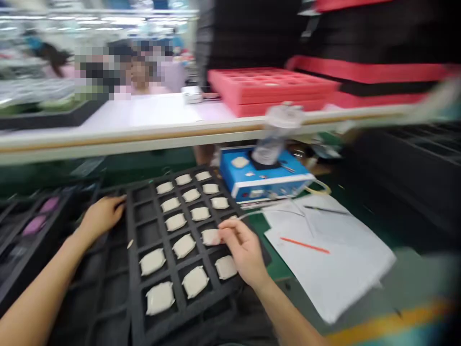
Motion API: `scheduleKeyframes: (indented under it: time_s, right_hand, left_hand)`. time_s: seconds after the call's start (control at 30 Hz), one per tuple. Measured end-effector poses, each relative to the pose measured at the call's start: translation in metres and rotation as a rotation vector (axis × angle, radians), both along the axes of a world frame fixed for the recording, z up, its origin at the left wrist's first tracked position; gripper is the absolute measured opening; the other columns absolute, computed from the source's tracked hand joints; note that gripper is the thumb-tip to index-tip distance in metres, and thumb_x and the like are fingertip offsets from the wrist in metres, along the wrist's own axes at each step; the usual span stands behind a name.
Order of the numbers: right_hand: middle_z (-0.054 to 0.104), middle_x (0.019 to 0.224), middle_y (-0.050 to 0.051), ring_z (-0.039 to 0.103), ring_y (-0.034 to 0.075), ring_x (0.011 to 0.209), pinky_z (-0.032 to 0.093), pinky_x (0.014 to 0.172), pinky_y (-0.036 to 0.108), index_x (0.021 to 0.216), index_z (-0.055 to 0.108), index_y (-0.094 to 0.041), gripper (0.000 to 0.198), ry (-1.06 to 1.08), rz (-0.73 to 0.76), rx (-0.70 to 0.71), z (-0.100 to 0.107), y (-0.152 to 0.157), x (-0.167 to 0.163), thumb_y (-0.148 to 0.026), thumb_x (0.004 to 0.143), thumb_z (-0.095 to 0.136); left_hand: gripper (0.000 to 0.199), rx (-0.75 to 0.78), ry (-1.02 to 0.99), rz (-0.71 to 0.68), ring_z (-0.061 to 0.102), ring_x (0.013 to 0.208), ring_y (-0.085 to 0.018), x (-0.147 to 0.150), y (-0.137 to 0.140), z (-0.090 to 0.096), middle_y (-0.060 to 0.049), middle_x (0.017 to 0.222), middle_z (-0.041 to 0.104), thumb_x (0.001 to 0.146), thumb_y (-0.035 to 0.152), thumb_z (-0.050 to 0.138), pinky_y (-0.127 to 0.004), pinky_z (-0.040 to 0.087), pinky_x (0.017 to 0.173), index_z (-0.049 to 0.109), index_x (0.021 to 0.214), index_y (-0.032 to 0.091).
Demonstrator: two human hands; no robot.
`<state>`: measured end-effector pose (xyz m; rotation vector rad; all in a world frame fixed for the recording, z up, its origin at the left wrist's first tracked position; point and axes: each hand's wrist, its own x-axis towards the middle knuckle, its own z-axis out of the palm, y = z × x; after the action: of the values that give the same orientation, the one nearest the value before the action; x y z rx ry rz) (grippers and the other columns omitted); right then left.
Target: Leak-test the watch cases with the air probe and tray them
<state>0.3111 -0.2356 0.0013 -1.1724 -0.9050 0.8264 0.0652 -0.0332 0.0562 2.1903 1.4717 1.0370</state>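
Note:
A black compartment tray (132, 269) holds several cream, pillow-shaped pieces with small corner tabs, one to a compartment. Some left-column compartments hold nothing. My right hand (247, 250) is over the tray's right column, thumb and fingers pinched at a cream piece (209, 237). Another cream piece (226, 267) lies just below that hand. My left hand (103, 216) is closed, its fingers curled at the tray's upper left edge; the fingertips are partly hidden. A thin pale tube (257, 212) runs from behind my right hand towards a blue box.
The blue box (248, 179) carries a clear lidded container (270, 137). White papers (331, 269) with an orange stick (304, 245) lie right. Another black tray with purple pieces (35, 225) is at left. Red foam trays (273, 91) stand on the shelf (144, 137). People sit beyond.

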Motion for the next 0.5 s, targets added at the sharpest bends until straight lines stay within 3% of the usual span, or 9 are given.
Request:
scheduleKeyframes:
  time_s: [0.07, 0.17, 0.33, 0.5]
  right_hand:
    - [0.073, 0.082, 0.001, 0.071, 0.014, 0.076, 0.059, 0.076, 0.027, 0.101, 0.067, -0.020, 0.026, 0.004, 0.011, -0.016, -0.007, -0.003, 0.002, -0.046, 0.100, 0.067]
    - [0.074, 0.089, 0.003, 0.072, 0.016, 0.079, 0.061, 0.076, 0.029, 0.101, 0.068, -0.020, 0.025, 0.000, 0.042, -0.066, -0.013, -0.009, 0.003, -0.045, 0.100, 0.068]
    - [0.075, 0.098, 0.006, 0.075, 0.017, 0.081, 0.064, 0.077, 0.031, 0.100, 0.073, -0.019, 0.028, -0.018, -0.011, -0.067, -0.014, -0.014, -0.003, -0.047, 0.096, 0.073]
    - [0.077, 0.108, 0.008, 0.077, 0.020, 0.091, 0.066, 0.082, 0.034, 0.101, 0.075, -0.019, 0.028, -0.014, -0.042, -0.046, -0.010, -0.012, -0.007, -0.046, 0.095, 0.074]
  left_hand:
    - [0.042, -0.108, 0.193, 0.064, 0.072, 0.114, -0.025, -0.041, 0.014, -0.019, 0.001, 0.102, 0.079, 0.106, 0.035, 0.043, -0.041, 0.050, 0.107, 0.079, 0.105, 0.014]
    - [0.025, -0.187, 0.384, 0.107, 0.073, 0.116, -0.031, -0.067, 0.040, -0.037, -0.008, 0.111, 0.082, 0.090, 0.027, 0.064, -0.039, 0.053, 0.104, 0.083, 0.104, 0.018]
    - [0.032, -0.238, 0.605, -0.003, 0.072, 0.110, -0.027, -0.049, 0.071, -0.040, -0.011, 0.115, 0.077, 0.096, 0.041, 0.071, -0.050, 0.054, 0.103, 0.074, 0.115, 0.015]
    - [0.035, -0.208, 0.600, -0.054, 0.071, 0.106, -0.024, -0.037, 0.077, -0.032, -0.009, 0.114, 0.073, 0.099, 0.047, 0.067, -0.049, 0.054, 0.101, 0.070, 0.114, 0.015]
